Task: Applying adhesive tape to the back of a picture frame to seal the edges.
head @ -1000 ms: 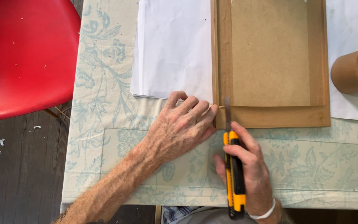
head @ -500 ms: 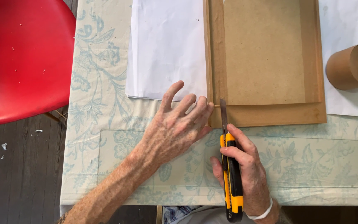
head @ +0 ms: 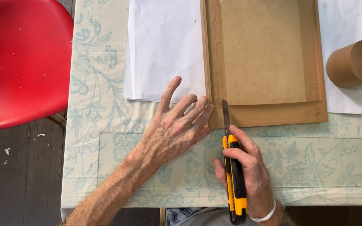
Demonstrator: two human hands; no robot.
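Note:
My right hand [head: 246, 169] grips a yellow and black utility knife [head: 234, 175]; its extended blade lies on the near left part of a brown fibreboard panel [head: 269, 115]. A smaller, lighter board [head: 262, 54] rests on that panel. My left hand [head: 174, 129] lies flat on the tablecloth with fingers spread, its fingertips touching the panel's near left corner and the edge of a white paper sheet [head: 164, 50].
A pale floral tablecloth [head: 105, 125] covers the table. A roll of brown paper tape [head: 354, 62] lies at the right on another white sheet [head: 342, 42]. A red chair [head: 21, 62] stands left of the table over dark floorboards.
The left hand's fingers have spread and lifted slightly, the index finger now pointing onto the white paper. The knife has stayed at the panel's near edge.

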